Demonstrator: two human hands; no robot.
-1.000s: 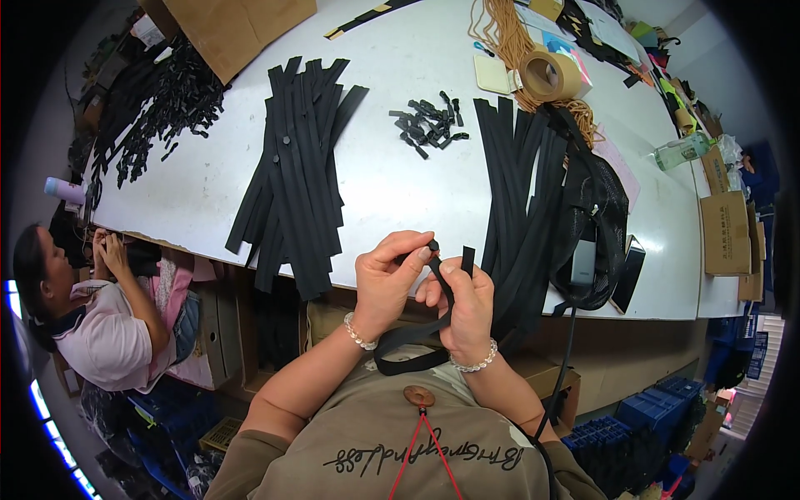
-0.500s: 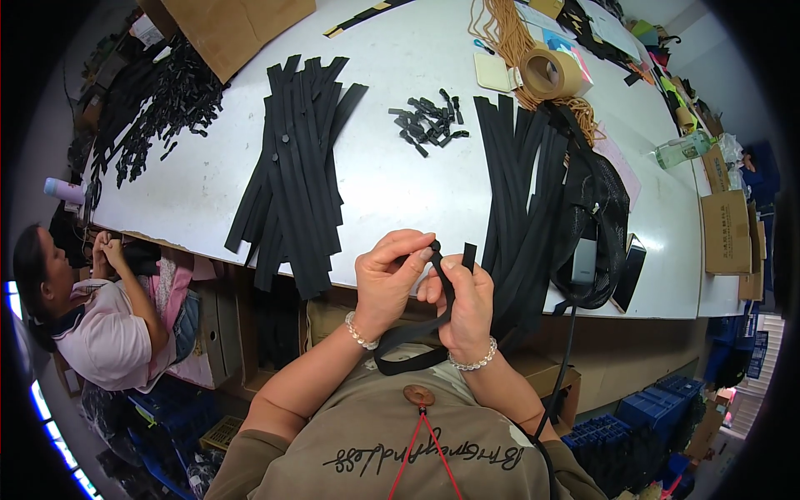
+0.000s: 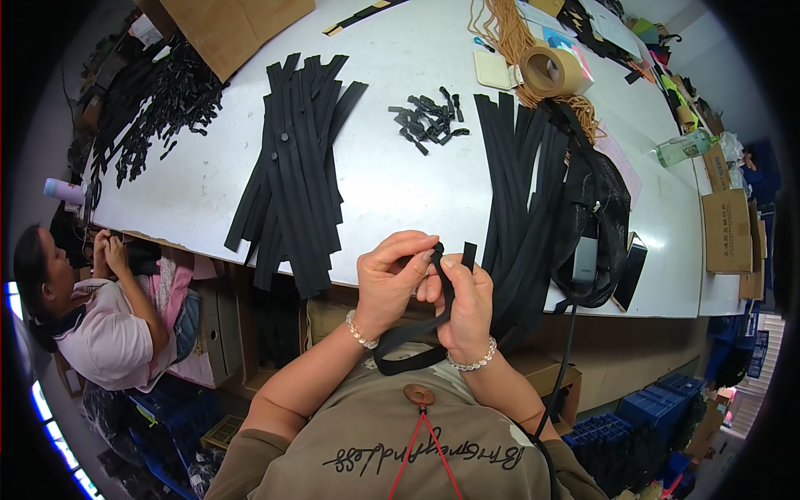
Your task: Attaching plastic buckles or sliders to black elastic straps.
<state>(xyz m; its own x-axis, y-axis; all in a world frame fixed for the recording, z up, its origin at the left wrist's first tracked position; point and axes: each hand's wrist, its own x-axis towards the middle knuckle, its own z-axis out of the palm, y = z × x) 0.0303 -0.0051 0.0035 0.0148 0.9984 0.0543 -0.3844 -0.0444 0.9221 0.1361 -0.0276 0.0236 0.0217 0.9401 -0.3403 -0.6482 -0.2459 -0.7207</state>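
Both my hands are close together just past the table's near edge, working on one black webbing strap (image 3: pixel 410 362). My left hand (image 3: pixel 390 282) pinches the strap's upper end between thumb and fingertips. A small dark piece (image 3: pixel 438 248) shows at that pinch, partly covered, so I cannot tell its exact kind. My right hand (image 3: pixel 468 302) is closed round the strap, with its other short end sticking up past the fingers. Between the hands the strap hangs in a loop in front of my shirt. Beyond them on the table lies a small heap of black plastic pieces (image 3: pixel 431 122).
Black straps (image 3: pixel 304 167) lie piled at left, with more straps (image 3: pixel 510 183) at right beside a black mesh bag (image 3: pixel 602 217). Farther back are a tape roll (image 3: pixel 550 71), tan cord (image 3: pixel 500 29) and a brown paper bag (image 3: pixel 237 33). A person (image 3: pixel 108 317) sits at left.
My left fingertips have shifted very slightly right, and the dark piece at the strap's end sits at a different angle. My right hand stays nearly still.
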